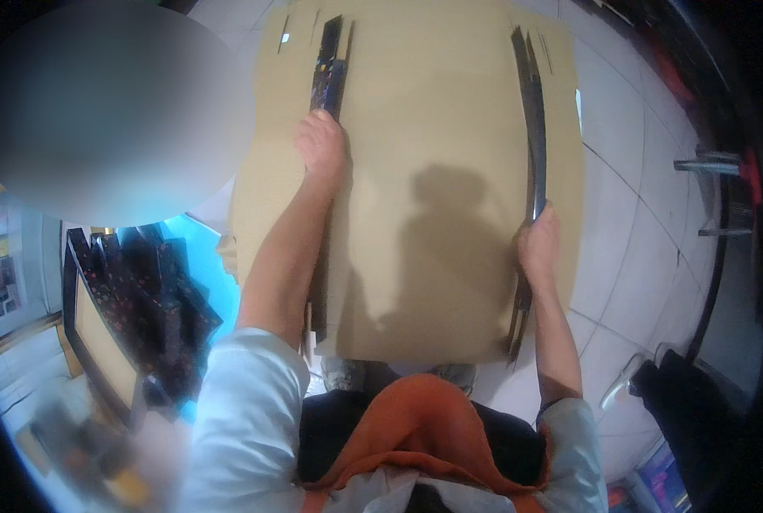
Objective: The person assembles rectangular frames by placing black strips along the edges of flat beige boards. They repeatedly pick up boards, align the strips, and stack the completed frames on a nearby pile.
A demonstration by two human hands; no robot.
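Note:
A large brown cardboard sheet point(415, 111) spreads out in front of me, reaching almost to my feet. My left hand point(321, 144) is closed round a long dark strip with coloured specks point(329, 73) near the sheet's left side. Lower down, my left forearm covers part of that strip's line. On the right side, my right hand point(540, 244) grips a long, thin, dark strip point(534, 128), whose far end splits into narrow pieces. Both strips run lengthwise, roughly parallel. My fingertips are mostly hidden, and the exact kind of strip cannot be told.
Several dark speckled lengths point(155, 291) are heaped at the left over a light-blue surface point(202, 256), beside a dark-edged frame point(99, 342). Tiled floor point(629, 222) lies to the right. A black cloth-like thing point(689, 402) is at the lower right. Blurred patches hide the left.

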